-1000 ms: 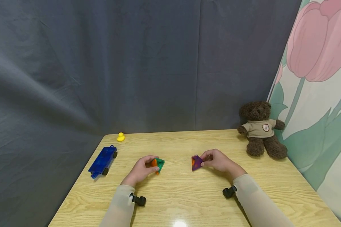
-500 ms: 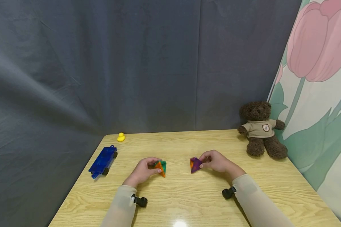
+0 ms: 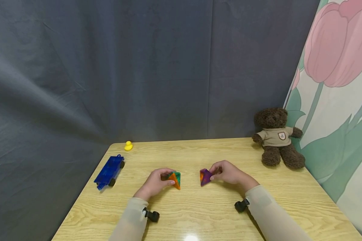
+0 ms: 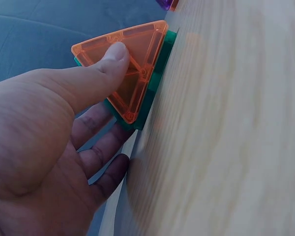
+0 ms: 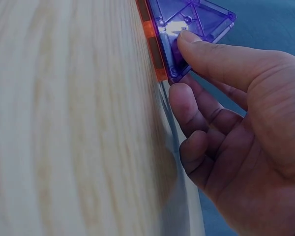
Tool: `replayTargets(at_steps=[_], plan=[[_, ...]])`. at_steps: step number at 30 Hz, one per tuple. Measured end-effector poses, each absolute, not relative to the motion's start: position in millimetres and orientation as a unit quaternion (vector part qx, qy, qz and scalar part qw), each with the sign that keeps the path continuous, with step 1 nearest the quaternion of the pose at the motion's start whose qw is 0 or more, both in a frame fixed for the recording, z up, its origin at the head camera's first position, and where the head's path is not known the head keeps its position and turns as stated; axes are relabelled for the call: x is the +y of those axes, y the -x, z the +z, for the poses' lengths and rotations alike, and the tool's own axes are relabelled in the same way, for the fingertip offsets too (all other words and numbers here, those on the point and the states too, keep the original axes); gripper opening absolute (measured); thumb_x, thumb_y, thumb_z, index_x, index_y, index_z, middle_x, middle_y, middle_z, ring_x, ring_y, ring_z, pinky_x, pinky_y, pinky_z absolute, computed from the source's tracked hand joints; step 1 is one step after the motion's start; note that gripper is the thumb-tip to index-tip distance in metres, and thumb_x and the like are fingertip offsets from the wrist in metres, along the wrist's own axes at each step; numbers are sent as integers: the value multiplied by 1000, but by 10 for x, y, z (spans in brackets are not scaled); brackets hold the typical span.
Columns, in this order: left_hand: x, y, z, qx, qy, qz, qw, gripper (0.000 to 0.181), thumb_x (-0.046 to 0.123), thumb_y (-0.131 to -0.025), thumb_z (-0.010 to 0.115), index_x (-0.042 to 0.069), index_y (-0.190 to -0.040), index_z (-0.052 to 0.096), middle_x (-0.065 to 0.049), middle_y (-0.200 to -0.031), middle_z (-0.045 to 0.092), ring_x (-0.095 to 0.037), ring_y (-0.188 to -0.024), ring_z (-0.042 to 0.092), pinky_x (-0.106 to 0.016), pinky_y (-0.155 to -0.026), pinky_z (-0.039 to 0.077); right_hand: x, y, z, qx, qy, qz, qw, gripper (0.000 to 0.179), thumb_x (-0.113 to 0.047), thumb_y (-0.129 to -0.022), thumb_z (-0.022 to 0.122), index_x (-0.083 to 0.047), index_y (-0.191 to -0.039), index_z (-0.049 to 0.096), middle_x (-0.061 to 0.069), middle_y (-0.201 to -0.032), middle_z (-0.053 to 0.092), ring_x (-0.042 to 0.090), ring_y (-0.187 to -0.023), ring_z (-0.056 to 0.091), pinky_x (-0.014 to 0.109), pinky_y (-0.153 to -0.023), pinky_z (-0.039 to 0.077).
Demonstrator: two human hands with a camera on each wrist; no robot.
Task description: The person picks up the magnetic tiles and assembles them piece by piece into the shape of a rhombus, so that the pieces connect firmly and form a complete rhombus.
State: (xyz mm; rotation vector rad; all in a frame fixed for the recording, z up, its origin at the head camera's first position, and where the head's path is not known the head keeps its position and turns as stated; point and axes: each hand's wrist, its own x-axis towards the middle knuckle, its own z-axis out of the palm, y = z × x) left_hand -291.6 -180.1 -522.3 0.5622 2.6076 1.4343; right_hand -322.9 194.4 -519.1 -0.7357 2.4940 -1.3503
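My left hand [image 3: 154,184] pinches a pair of see-through triangular magnetic tiles. In the left wrist view the thumb lies across the orange tile [image 4: 145,51], and the green tile [image 4: 155,81] stands behind it, close over the tabletop. My right hand [image 3: 228,173] pinches a second pair by its right side. Its thumb presses the purple tile [image 5: 199,17]; the orange tile [image 5: 150,37] shows along the edge facing the table. Both pairs look like small pointed shapes in the head view, facing each other across a narrow gap. Fingers behind the tiles are partly hidden.
A blue toy car base [image 3: 110,170] with black wheels stands at the table's left edge. Behind it sits a yellow rubber duck [image 3: 128,146]. A brown teddy bear [image 3: 276,139] sits at the back right corner of the wooden table [image 3: 193,211], by a dark curtain [image 3: 163,73].
My left hand has moved right and slightly nearer, turning its tiles so more of the orange face shows. The right hand has shifted a little left and nearer. The gap between them has narrowed.
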Motion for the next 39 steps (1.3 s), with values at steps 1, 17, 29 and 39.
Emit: replayTargets(at_steps=[1,17,29,39], plan=[[-1791,2910,-5219,860,-187,472,56,36,24,-93,81,24,-129,73,5,-120,71,-18,-110,65,-44,-97,54,1935,3220,-5182,843,252,-463,108,12,-9,-89,85,-10,-100,78,5,-96,74,21,-79,63,28,-62,50],[-1654,2851,-5199,865,-200,456,56,35,20,-94,80,25,-129,73,8,-118,72,-16,-110,66,-43,-97,54,1851,3169,-5143,836,258,-468,124,13,-6,-88,85,-11,-96,77,5,-93,73,17,-73,60,27,-59,49],[-1546,2806,-5178,866,-199,456,58,33,19,-94,80,22,-126,74,10,-115,71,-15,-107,66,-42,-96,54,1790,3128,-5134,833,260,-469,135,15,-5,-86,87,-9,-95,76,6,-91,73,15,-70,59,27,-60,49],[-1481,2788,-5192,865,-209,452,62,32,19,-95,79,24,-126,73,10,-113,71,-13,-105,67,-38,-94,54,1742,3099,-5108,841,269,-452,129,15,-6,-86,87,-11,-95,76,4,-89,73,14,-69,61,27,-62,51]])
